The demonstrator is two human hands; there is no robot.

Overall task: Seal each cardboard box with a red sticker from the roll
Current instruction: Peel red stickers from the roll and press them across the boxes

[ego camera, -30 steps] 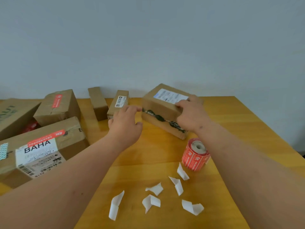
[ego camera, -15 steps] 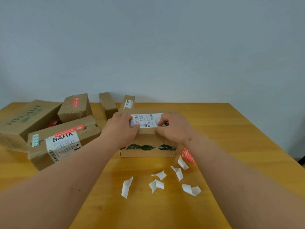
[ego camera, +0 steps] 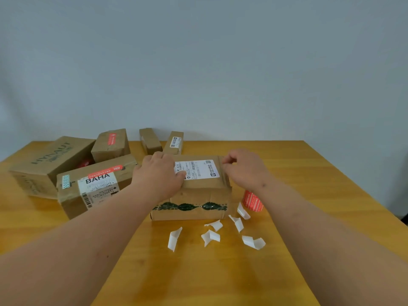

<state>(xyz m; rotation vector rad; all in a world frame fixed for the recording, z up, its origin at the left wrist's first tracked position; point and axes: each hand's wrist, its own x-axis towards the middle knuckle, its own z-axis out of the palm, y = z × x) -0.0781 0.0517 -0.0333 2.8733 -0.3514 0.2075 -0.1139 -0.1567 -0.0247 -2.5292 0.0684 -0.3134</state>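
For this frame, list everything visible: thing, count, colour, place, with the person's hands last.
box with green-patterned tape: 1, brown, centre of the table, white label on top, no red sticker in view
BAHA box: 1, brown, left of centre, red sticker on top
HYNAUT box: 1, brown, far left
small box with red sticker: 1, brown, back left
narrow boxes: 2, brown, back centre by the wall, no red sticker seen
sticker roll: 1, red, right of the centre box
backing scraps: 6, white, in front of the centre box
table: 1, yellow wood
wall: grey-blue
left hand: grips the centre box's top left
right hand: fingers curled at its top right edge
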